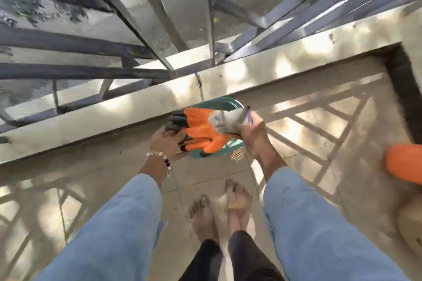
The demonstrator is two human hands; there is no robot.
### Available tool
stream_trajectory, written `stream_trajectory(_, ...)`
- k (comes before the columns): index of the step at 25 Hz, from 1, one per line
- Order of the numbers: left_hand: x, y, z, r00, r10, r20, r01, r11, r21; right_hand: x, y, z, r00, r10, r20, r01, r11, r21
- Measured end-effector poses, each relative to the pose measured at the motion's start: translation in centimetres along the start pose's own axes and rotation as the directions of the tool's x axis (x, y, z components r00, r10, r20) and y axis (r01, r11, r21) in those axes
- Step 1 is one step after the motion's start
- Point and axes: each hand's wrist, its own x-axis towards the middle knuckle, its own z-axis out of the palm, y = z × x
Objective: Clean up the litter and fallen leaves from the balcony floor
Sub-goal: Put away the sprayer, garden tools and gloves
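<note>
Gloving up before the litter pickup.

My right-hand fingers (242, 129) pinch the grey cuff of the orange rubber-coated work gloves (203, 131); my left-hand fingers (170, 138) curl around their black tips. Below them hangs a teal plastic basket (228, 102). No leaves show near my fingers; next I must pull a glove on.

Most of the green basket (225, 101) is hidden behind the orange gloves (201, 129). The left hand's fingers (170, 129) vanish under the glove tips. At the right edge, a blurred orange object (403, 163) is cut off, unidentifiable.
</note>
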Motion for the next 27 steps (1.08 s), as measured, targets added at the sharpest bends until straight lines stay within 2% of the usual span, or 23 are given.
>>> stream_trajectory(2,3.6,-1.8,0.2,0.999,0.036,0.01,-0.036,0.999,0.016,3.4,2.3,1.3,0.995,-0.078,0.069,0.081,0.996,-0.027)
stream_trajectory(3,4.8,-2.7,0.2,0.999,0.046,0.01,-0.046,0.999,0.009,4.4,2.9,1.6,0.995,-0.058,0.079,0.063,0.996,-0.07)
stream_trajectory(5,5.8,-3.9,0.1,0.997,0.059,-0.049,-0.055,0.995,0.084,5.2,4.1,1.6,0.995,0.074,0.06,-0.062,0.98,-0.189)
stream_trajectory(7,5.0,-4.5,-0.4,0.995,0.04,-0.087,-0.027,0.989,0.144,4.2,4.8,1.8,0.991,0.13,0.009,-0.124,0.96,-0.252)
stream_trajectory(9,2.9,-4.6,-0.9,0.995,-0.01,-0.096,0.026,0.986,0.166,1.9,4.5,2.0,0.988,0.152,-0.017,-0.15,0.938,-0.311)
stream_trajectory(13,-5.4,-2.8,-2.7,0.992,-0.105,-0.077,0.117,0.978,0.175,-7.2,0.0,2.3,0.972,0.232,-0.022,-0.233,0.965,-0.118)
stream_trajectory(14,-8.1,-2.1,-3.5,0.993,-0.097,-0.066,0.108,0.974,0.198,-9.8,-1.1,2.3,0.975,0.22,-0.023,-0.221,0.966,-0.132)
stream_trajectory(17,-15.9,-0.9,-6.3,0.999,-0.012,-0.041,0.024,0.952,0.307,-17.0,-3.2,2.4,0.998,0.055,-0.012,-0.055,0.901,-0.43)
stream_trajectory(20,-24.7,0.5,-10.4,0.99,0.108,-0.095,-0.061,0.913,0.403,-27.1,-8.5,4.1,0.991,-0.072,0.111,0.128,0.743,-0.657)
stream_trajectory(22,-30.3,0.8,-13.6,0.981,0.14,-0.138,-0.072,0.909,0.411,-33.4,-11.5,5.6,0.965,-0.133,0.225,0.261,0.56,-0.786)
stream_trajectory(25,-36.4,0.0,-18.3,0.96,0.158,-0.232,-0.052,0.912,0.407,-40.2,-13.2,8.7,0.878,-0.185,0.44,0.477,0.283,-0.832)
stream_trajectory(27,-40.3,-1.3,-21.9,0.94,0.158,-0.303,-0.028,0.919,0.393,-44.1,-13.2,11.7,0.794,-0.165,0.585,0.602,0.073,-0.795)
